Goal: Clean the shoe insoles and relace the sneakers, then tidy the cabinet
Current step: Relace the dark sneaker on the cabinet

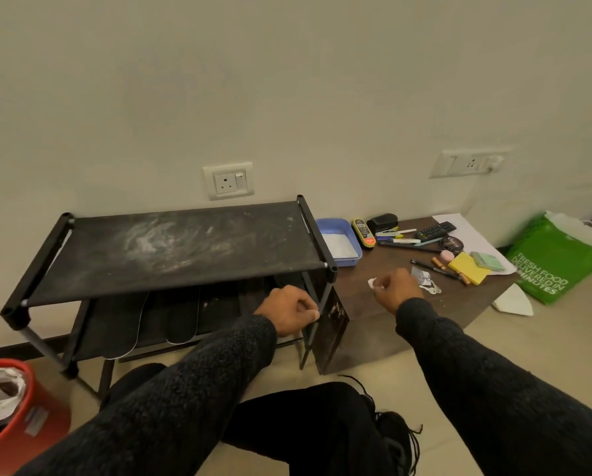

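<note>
— What are we wearing?
— Dark, nubbly knit sleeves point(191, 400) reaching both wrists, leaving our left hand point(287, 309) and right hand point(396, 288) bare.
— And below?
— Black trousers point(305, 424), plus a black sneaker point(396, 441) with loose black laces.

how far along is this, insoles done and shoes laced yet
Partly. Insoles already lie on the rack's lower shelf, though white powder streaks the top shelf. In hand: the right hand pinches a small white wad over the low table, the left hand is curled at the rack's post. Left: a black sneaker on the floor has loose laces, and clutter covers the table.
</note>
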`<action>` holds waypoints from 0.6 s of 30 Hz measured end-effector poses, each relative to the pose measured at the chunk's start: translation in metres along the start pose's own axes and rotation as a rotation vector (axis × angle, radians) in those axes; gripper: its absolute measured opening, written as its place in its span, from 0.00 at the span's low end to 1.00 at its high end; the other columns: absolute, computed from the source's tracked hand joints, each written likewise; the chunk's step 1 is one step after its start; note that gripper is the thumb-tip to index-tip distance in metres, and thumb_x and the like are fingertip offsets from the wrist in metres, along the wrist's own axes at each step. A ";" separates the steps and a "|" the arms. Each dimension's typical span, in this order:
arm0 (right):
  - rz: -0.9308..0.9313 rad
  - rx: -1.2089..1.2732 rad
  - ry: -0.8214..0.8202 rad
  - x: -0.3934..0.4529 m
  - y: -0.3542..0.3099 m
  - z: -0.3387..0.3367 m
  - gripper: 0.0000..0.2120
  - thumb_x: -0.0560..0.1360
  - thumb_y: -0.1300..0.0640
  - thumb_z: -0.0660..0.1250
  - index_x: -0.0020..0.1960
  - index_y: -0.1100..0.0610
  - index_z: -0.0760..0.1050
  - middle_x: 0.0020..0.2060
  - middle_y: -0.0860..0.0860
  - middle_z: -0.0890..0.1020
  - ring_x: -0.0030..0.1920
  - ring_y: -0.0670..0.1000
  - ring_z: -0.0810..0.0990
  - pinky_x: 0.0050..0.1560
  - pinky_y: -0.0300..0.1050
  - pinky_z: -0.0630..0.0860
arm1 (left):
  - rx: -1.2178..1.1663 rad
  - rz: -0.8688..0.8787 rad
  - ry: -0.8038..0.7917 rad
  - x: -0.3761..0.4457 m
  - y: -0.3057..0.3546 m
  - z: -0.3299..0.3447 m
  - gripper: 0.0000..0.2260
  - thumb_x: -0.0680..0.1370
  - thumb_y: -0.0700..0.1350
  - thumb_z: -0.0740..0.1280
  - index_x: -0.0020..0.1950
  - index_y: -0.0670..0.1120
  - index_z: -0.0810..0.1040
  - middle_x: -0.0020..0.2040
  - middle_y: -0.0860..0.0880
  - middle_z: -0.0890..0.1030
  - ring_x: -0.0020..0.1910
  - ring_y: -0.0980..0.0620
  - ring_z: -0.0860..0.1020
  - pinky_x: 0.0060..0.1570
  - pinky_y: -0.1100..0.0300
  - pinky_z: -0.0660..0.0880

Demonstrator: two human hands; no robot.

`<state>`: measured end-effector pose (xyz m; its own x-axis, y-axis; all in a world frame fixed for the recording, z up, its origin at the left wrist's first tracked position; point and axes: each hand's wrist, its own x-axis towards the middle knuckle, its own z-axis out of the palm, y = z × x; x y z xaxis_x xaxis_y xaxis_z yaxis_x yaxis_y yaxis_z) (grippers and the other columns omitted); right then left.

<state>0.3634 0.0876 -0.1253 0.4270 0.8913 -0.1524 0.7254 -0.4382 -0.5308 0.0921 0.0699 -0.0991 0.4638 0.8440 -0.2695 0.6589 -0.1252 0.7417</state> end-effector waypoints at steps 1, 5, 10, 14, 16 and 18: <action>-0.037 0.013 0.011 -0.008 -0.008 -0.013 0.01 0.74 0.57 0.72 0.45 0.52 0.81 0.47 0.51 0.82 0.49 0.50 0.80 0.54 0.49 0.79 | 0.001 0.011 0.011 -0.006 0.008 -0.003 0.05 0.79 0.48 0.70 0.54 0.51 0.82 0.49 0.55 0.83 0.49 0.60 0.80 0.56 0.59 0.79; -0.171 0.047 0.048 -0.037 -0.050 -0.055 0.05 0.72 0.59 0.75 0.43 0.51 0.80 0.46 0.49 0.82 0.50 0.50 0.80 0.56 0.50 0.79 | -0.041 0.067 0.095 -0.033 0.040 -0.020 0.06 0.79 0.46 0.70 0.56 0.50 0.82 0.47 0.53 0.84 0.45 0.60 0.81 0.51 0.62 0.79; -0.347 0.234 -0.004 -0.079 -0.131 -0.069 0.06 0.70 0.63 0.74 0.41 0.54 0.81 0.41 0.51 0.85 0.45 0.51 0.83 0.51 0.54 0.83 | -0.100 0.096 0.358 -0.074 0.046 -0.062 0.15 0.78 0.46 0.71 0.65 0.52 0.77 0.47 0.53 0.83 0.46 0.58 0.79 0.54 0.61 0.77; -0.519 0.347 -0.186 -0.126 -0.213 -0.043 0.06 0.72 0.67 0.73 0.48 0.59 0.81 0.41 0.58 0.86 0.43 0.54 0.86 0.44 0.46 0.84 | -0.189 0.057 0.543 -0.115 0.017 -0.106 0.22 0.77 0.47 0.71 0.71 0.55 0.72 0.54 0.50 0.81 0.54 0.52 0.79 0.57 0.58 0.77; -0.608 0.350 -0.305 -0.154 -0.253 -0.023 0.07 0.73 0.69 0.72 0.50 0.64 0.80 0.40 0.60 0.86 0.41 0.53 0.86 0.40 0.40 0.82 | -0.289 0.022 0.605 -0.139 -0.005 -0.126 0.19 0.77 0.46 0.72 0.67 0.53 0.75 0.53 0.49 0.83 0.52 0.52 0.82 0.55 0.57 0.79; -0.673 0.352 -0.405 -0.177 -0.289 0.006 0.07 0.73 0.68 0.74 0.50 0.66 0.79 0.39 0.60 0.86 0.42 0.57 0.86 0.42 0.46 0.84 | -0.417 -0.011 0.696 -0.168 -0.032 -0.145 0.12 0.77 0.42 0.72 0.60 0.50 0.81 0.47 0.46 0.86 0.46 0.50 0.85 0.51 0.52 0.83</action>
<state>0.0749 0.0568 0.0499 -0.3079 0.9507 0.0376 0.5173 0.2004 -0.8320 -0.0931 0.0084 0.0113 -0.1070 0.9922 0.0637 0.3222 -0.0260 0.9463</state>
